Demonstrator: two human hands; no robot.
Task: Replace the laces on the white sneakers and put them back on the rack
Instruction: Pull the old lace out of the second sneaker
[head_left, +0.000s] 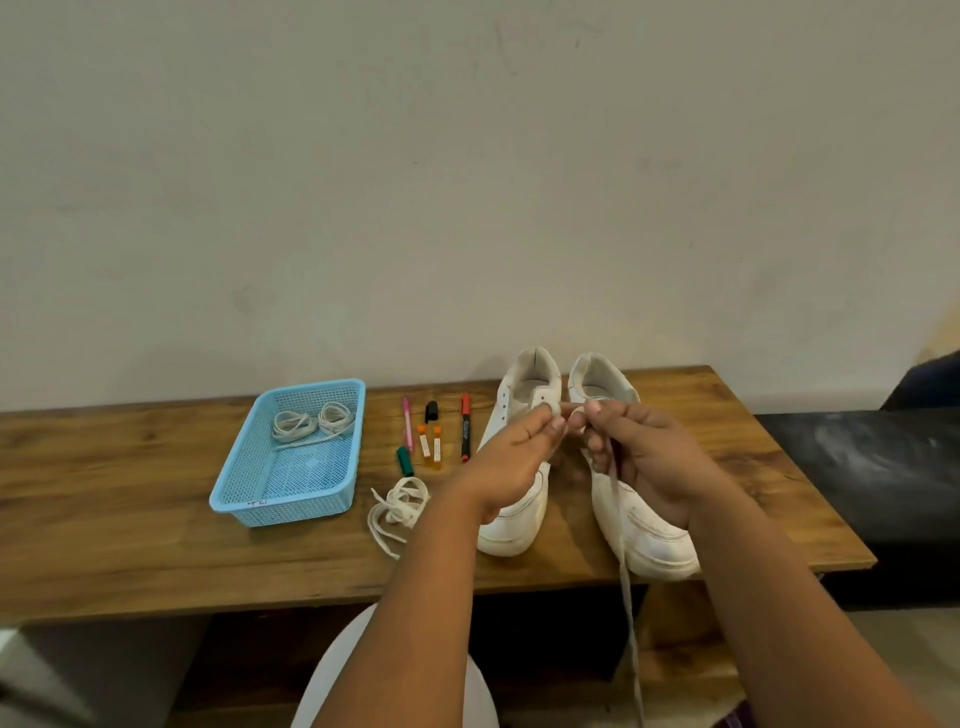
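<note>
Grained brown wooden bench top with a low sheen, perforated light-blue plastic basket, flat woven cloth laces, smooth white leather-look sneakers, matt off-white plastered wall

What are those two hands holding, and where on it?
A white shoelace. Both the left hand and right hand pinch it near its upper end, above the sneakers; the rest hangs down past the table edge.

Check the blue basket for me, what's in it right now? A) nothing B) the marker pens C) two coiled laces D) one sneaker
C: two coiled laces lie at the far end of the blue basket; the pens and both sneakers sit on the table outside it.
</note>
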